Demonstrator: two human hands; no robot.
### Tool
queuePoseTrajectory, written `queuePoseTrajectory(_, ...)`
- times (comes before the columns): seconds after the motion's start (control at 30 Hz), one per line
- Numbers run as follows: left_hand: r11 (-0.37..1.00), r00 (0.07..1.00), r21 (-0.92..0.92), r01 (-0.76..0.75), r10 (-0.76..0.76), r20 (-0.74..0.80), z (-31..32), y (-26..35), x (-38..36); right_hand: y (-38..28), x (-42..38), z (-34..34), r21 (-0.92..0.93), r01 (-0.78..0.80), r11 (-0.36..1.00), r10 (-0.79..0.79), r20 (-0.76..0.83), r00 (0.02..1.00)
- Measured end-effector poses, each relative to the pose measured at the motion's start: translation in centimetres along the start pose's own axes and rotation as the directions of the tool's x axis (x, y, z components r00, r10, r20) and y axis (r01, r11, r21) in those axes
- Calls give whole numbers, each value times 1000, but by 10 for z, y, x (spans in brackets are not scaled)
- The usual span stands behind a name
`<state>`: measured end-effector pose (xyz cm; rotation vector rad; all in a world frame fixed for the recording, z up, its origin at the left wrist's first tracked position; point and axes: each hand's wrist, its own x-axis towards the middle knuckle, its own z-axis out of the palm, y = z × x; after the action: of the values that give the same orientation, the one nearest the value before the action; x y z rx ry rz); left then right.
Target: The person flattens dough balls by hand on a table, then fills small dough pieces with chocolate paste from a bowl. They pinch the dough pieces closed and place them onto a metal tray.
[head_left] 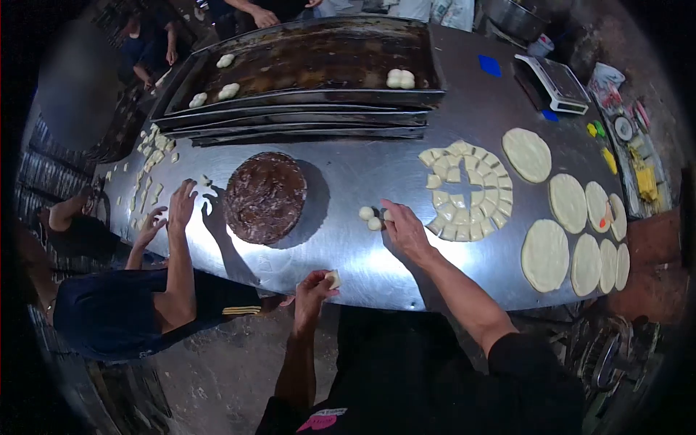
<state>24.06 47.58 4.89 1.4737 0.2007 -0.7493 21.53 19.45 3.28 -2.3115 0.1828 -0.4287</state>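
Observation:
My left hand (313,292) is at the table's front edge, its fingers closed on a small piece of dough (333,279). Over the metal table (348,181), my right hand (404,230) has its fingers curled at a dough ball, mostly hidden under them. Just left of it lie a few round dough balls (368,214). A disc of dough cut into small pieces (475,192) lies to the right of my right hand. Left of centre is a round brown mass (265,198) with a pale, streaky coating.
Stacked dark trays (304,65) at the back hold a few dough pieces. Several flat dough rounds (546,255) and a scale (560,83) are on the right. A co-worker's hands (181,206) reach over dough scraps (156,145) at left. Other people stand behind.

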Motion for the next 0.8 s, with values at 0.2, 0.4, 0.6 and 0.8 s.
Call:
queuePoseTrajectory(0.2, 997, 1000, 75, -22, 22, 7, 7, 27, -6, -16, 5, 0, -10, -25, 1000, 26, 109, 994)
queuePoseTrajectory(0.4, 969, 945, -84, -234, 247, 215, 79, 26, 24, -86, -19, -30, 334, -345, 877, 245, 306, 920)
queuePoseTrajectory(0.6, 964, 916, -61, -258, 264, 303, 106, 48, 16, -64, -37, -60, 643, -522, 560, 373, 367, 852)
queuePoseTrajectory(0.8, 890, 836, -97, -446, 453, 311, 111, 47, -5, -86, -26, -62, 847, -532, 2, 304, 506, 807)
